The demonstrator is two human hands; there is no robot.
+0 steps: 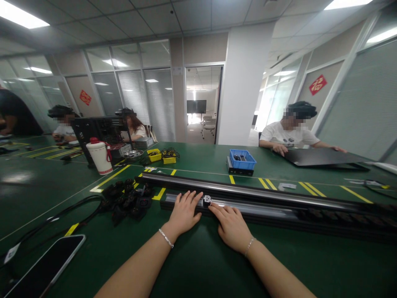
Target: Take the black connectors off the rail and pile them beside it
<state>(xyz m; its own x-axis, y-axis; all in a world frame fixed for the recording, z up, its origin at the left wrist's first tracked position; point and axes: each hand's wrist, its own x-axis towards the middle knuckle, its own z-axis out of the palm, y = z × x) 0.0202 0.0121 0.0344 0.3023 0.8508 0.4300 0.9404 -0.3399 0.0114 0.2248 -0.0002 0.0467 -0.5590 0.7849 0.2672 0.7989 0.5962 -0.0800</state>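
Note:
A long dark rail (pixel 266 212) with a shiny top strip lies across the green table in front of me. On it sits a small block (pixel 206 200), silver on top and black below. My left hand (pixel 185 213) rests on the rail's left part, fingers spread, with the index fingertip beside the block. From the right, my right hand (pixel 233 228) reaches the rail with fingers stretched out, its index fingertip at the block's edge. Neither hand is closed around anything. Behind lies a second long rail (pixel 217 187), roughly parallel. Several black pieces sit along the near rail's right end, too dark to name.
Black parts with cables (pixel 130 200) are heaped left of the rails. A phone (pixel 49 265) lies near left. Further back stand a white cup (pixel 99 157), yellow bins (pixel 169 159) and a blue bin (pixel 242 159). A co-worker (pixel 293 132) handles a black panel (pixel 322 157).

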